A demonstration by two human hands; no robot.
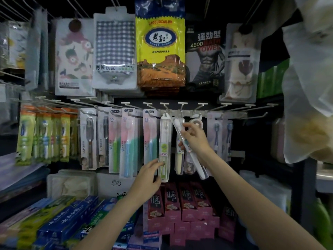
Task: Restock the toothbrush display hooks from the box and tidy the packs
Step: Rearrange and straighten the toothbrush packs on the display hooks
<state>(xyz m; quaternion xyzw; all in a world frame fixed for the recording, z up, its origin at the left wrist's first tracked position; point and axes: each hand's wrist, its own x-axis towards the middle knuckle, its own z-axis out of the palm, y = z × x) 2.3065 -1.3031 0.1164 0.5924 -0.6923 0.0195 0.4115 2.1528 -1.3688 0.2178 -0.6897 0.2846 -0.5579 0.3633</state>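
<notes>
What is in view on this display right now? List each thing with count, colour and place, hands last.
Towel packs: about five fronts, floral, checked, yellow, black, clear; top row of hooks.
Green-orange toothbrush packs: several, left end of the lower row.
Pink-topped toothbrush packs: three fronts, middle of the lower row.
Clear toothbrush case: one, white and green, hanging upright on a centre hook.
Tilted toothbrush pack: one, clear and white, slanting off a hook.
Red toothpaste boxes: several, shelf below centre.
Blue toothpaste boxes: several, shelf lower left.
Plastic bag: one, pale, right edge.
Left hand: its fingers touch the foot of the clear toothbrush case.
Right hand: holds the tilted toothbrush pack.
</notes>
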